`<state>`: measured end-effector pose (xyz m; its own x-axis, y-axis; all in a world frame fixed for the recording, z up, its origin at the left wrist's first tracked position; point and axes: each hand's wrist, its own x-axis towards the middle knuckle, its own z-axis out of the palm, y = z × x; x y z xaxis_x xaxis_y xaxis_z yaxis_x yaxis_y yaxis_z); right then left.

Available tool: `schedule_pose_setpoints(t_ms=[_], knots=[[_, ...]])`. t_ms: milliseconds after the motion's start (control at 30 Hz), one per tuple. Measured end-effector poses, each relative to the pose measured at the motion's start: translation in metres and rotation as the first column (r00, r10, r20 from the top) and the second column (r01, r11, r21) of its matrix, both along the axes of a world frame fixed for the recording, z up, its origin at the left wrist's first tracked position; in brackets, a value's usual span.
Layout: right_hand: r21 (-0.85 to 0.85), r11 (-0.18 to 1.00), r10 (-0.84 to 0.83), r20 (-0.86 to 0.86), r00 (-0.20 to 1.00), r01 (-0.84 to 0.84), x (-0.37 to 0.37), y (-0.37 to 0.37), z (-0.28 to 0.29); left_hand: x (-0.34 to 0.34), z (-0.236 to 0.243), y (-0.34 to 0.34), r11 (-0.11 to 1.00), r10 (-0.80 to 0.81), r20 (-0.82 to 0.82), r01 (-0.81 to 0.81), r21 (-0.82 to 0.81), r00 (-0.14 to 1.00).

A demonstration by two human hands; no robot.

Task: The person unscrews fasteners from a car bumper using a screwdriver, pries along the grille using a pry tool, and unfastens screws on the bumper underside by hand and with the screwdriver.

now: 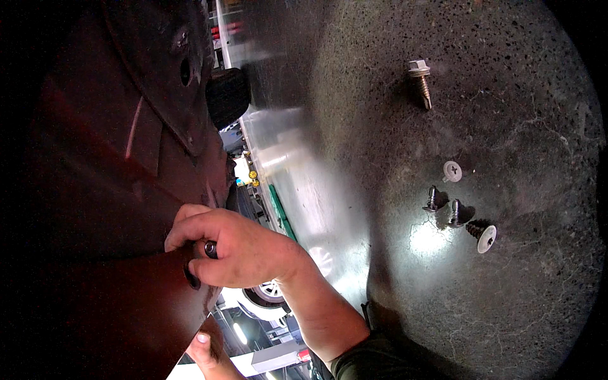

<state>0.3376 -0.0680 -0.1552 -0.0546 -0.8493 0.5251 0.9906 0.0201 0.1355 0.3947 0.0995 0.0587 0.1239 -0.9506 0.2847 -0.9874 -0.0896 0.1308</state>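
Note:
My right hand (237,247) reaches in from the lower edge, its fingers curled against a dark reddish panel (107,304), apparently a vehicle's underside. Between its thumb and fingers sits a small dark metal cylinder (211,249) with a round end; the rest of it is hidden. Close to the thumb tip is a dark oval hole (190,277) in the panel. Lower down, my left hand (210,351) shows mainly its thumb by the panel's lower edge; its other fingers are hidden.
On the dark speckled floor to the right lie a hex-head self-drilling screw (419,82), a washer-head screw (452,170), two small dark screws (432,199) and a wide-headed screw (486,238). A black tyre (228,99) stands beyond the panel. Farther off is a white car's wheel (271,291).

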Motion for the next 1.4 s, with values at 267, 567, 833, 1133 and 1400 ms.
schedule_pose_setpoints(t_ms=[267,567,833,1133,1400], knots=[[-0.061,0.995,0.084,0.103,0.991,-0.078,0.01,0.0,-0.003,-0.003,-0.01,-0.008,0.999,0.035,0.034,-0.036,0.039,0.999],[0.0,1.0,-0.022,0.026,0.999,0.022,0.005,0.001,0.001,-0.007,-0.016,-0.011,0.996,0.063,0.043,-0.065,0.053,0.997],[0.152,0.962,-0.227,-0.023,0.974,0.228,0.009,0.006,0.01,-0.019,-0.016,-0.012,0.98,0.145,0.07,-0.153,0.126,0.987],[0.224,0.965,-0.157,0.069,0.985,0.138,0.015,0.015,0.013,-0.016,-0.022,-0.016,0.983,-0.055,0.252,0.009,0.181,0.966],[0.215,0.964,-0.159,-0.019,0.987,0.159,0.003,0.018,0.008,-0.034,-0.027,-0.022,0.976,0.02,0.276,-0.079,0.201,0.961]])
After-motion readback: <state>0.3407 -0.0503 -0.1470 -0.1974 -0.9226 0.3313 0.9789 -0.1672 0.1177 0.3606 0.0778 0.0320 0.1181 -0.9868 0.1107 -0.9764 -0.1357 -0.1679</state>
